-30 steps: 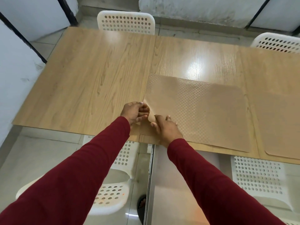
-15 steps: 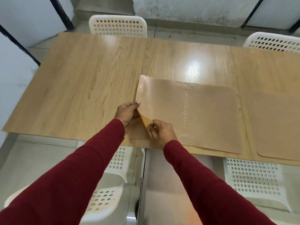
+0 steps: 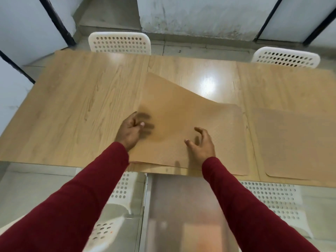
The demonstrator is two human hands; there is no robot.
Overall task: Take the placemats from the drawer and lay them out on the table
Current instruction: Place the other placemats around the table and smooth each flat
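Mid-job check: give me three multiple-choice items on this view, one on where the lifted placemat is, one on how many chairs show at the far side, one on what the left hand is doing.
1. Where is the lifted placemat?
A. over the stack at the table's near edge
B. on a chair
C. on the floor

2. How many white chairs stand at the far side of the table?
A. none
B. two
C. four

3. What is the left hand doing?
A. resting flat on bare wood
B. holding a cup
C. holding the placemat's left edge, fingers behind the sheet

Answers:
1 A: its left part rises off the mats lying beneath, near the front edge.
2 B: one chair back shows left, another right.
3 C: the fingers show as dark shapes through the sheet; the right hand hovers, fingers loosely curled, gripping nothing.
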